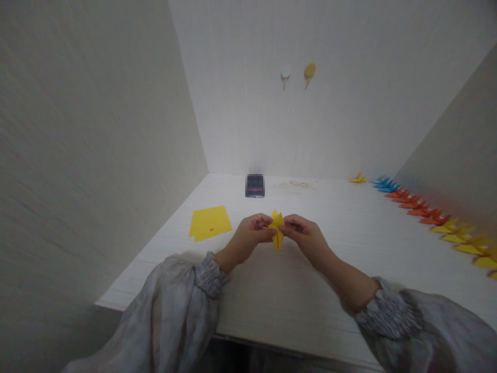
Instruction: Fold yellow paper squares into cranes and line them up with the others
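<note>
A small folded piece of yellow origami paper (277, 233), pointed at top and bottom, is held upright just above the table between my two hands. My left hand (252, 234) pinches its left side with thumb and fingers; a ring shows on one finger. On the opposite side my right hand (305, 234) pinches the right edge the same way. Flat yellow paper sheets (210, 223) lie on the table to the left of my left hand, with a small orange mark or scrap on top.
Along the right side runs a row of folded paper cranes: blue ones (386, 185), orange ones (417, 204) and yellow ones (462, 238). One yellow crane (357, 178) sits apart near the back wall. A dark phone-like device (255, 186) stands at the back. Two hooks (309, 71) are on the wall.
</note>
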`<action>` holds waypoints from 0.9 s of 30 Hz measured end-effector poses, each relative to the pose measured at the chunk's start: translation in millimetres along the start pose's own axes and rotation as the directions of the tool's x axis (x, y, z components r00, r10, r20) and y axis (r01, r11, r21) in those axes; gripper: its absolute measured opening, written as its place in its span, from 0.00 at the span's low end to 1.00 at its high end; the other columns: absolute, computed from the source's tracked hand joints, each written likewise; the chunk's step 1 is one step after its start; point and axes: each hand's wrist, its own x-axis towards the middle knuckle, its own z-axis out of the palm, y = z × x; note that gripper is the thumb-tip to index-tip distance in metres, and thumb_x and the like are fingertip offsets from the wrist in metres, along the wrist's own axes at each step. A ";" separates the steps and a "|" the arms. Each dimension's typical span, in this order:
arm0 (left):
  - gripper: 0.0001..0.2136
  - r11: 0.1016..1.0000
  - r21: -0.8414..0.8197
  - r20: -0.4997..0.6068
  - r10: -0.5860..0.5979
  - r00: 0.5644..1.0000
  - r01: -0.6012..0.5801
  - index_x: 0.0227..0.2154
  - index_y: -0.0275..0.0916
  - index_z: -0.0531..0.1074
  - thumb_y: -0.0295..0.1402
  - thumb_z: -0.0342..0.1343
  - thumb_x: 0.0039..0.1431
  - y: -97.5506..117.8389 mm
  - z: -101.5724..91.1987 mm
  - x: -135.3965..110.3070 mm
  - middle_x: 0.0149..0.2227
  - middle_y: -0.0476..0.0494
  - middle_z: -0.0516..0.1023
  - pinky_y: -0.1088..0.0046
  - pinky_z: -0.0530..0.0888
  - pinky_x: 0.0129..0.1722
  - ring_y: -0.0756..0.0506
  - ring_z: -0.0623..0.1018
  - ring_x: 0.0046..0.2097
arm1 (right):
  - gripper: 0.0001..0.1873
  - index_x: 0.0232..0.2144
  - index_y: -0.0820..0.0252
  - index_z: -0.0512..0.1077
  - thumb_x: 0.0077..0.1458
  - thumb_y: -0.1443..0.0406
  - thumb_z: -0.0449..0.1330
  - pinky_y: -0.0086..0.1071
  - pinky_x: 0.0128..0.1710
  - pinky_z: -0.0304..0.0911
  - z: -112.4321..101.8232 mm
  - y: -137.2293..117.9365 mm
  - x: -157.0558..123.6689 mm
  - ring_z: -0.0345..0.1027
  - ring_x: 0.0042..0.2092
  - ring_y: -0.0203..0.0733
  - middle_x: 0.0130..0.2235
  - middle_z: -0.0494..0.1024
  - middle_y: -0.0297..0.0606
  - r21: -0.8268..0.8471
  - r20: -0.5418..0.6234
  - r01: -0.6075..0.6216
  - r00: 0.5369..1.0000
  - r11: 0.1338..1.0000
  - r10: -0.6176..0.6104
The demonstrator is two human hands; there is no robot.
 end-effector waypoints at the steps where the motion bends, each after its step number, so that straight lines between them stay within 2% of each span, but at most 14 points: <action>1: 0.14 1.000 0.008 -0.012 -0.018 1.000 0.018 0.28 0.33 0.66 0.29 0.63 0.36 0.6 0.0 0.0 0.26 0.49 0.75 0.74 0.71 0.31 0.52 0.75 0.28 | 0.11 0.26 0.59 0.69 0.41 0.58 0.60 0.31 0.29 0.62 0.1 -1.0 -0.4 0.64 0.26 0.35 0.23 0.71 0.32 0.004 0.001 -0.007 1.000 1.000 0.007; 6: 0.12 1.000 0.008 -0.056 -0.008 0.998 0.009 0.26 0.33 0.68 0.30 0.63 0.37 0.2 -1.6 1.0 0.25 0.47 0.76 0.70 0.73 0.32 0.50 0.76 0.28 | 0.10 0.24 0.59 0.71 0.39 0.59 0.62 0.34 0.31 0.65 -0.1 -6.9 -1.4 0.68 0.27 0.36 0.24 0.74 0.32 0.076 0.017 -0.046 0.999 0.996 0.045; 13: 0.07 0.996 -0.072 -0.025 0.052 0.998 -0.054 0.26 0.31 0.72 0.28 0.58 0.41 7.4 -1.0 -1.9 0.26 0.43 0.77 0.67 0.73 0.37 0.47 0.77 0.31 | 0.05 0.25 0.59 0.74 0.41 0.66 0.59 0.33 0.36 0.63 -7.9 -7.7 -0.2 0.68 0.30 0.36 0.26 0.75 0.33 0.107 0.012 -0.006 1.000 0.994 0.004; 16: 0.07 0.998 -0.037 -0.018 0.041 0.999 -0.042 0.25 0.31 0.73 0.31 0.57 0.43 11.5 0.0 -3.1 0.25 0.42 0.77 0.67 0.74 0.36 0.46 0.77 0.30 | 0.07 0.25 0.59 0.74 0.44 0.64 0.57 0.33 0.36 0.63 -8.2 -10.2 -1.8 0.68 0.32 0.36 0.28 0.75 0.34 0.101 0.028 0.036 0.999 0.994 -0.039; 19: 0.08 0.998 0.051 -0.063 0.039 0.997 -0.036 0.24 0.31 0.72 0.31 0.60 0.40 11.2 0.0 -2.7 0.25 0.44 0.77 0.68 0.74 0.34 0.49 0.76 0.28 | 0.09 0.24 0.60 0.74 0.45 0.61 0.57 0.33 0.35 0.63 -6.3 -14.5 -3.8 0.67 0.31 0.36 0.27 0.75 0.35 0.079 0.051 0.039 0.998 0.996 -0.043; 23: 0.09 0.995 0.089 -0.078 0.052 0.996 -0.045 0.25 0.32 0.70 0.28 0.62 0.37 7.6 -1.5 -1.3 0.24 0.47 0.76 0.72 0.73 0.32 0.50 0.76 0.27 | 0.08 0.22 0.60 0.71 0.40 0.60 0.61 0.33 0.34 0.64 -2.7 -14.8 -3.9 0.67 0.30 0.37 0.26 0.74 0.34 0.054 0.018 -0.032 0.999 0.998 0.031; 27: 0.12 0.993 0.083 -0.065 0.085 0.994 -0.080 0.27 0.33 0.66 0.26 0.62 0.37 5.2 -3.4 0.3 0.23 0.50 0.75 0.75 0.72 0.29 0.51 0.75 0.26 | 0.12 0.24 0.59 0.66 0.34 0.64 0.65 0.31 0.31 0.64 0.1 -9.1 -1.5 0.66 0.27 0.34 0.24 0.72 0.30 0.175 -0.054 -0.053 0.997 0.983 0.063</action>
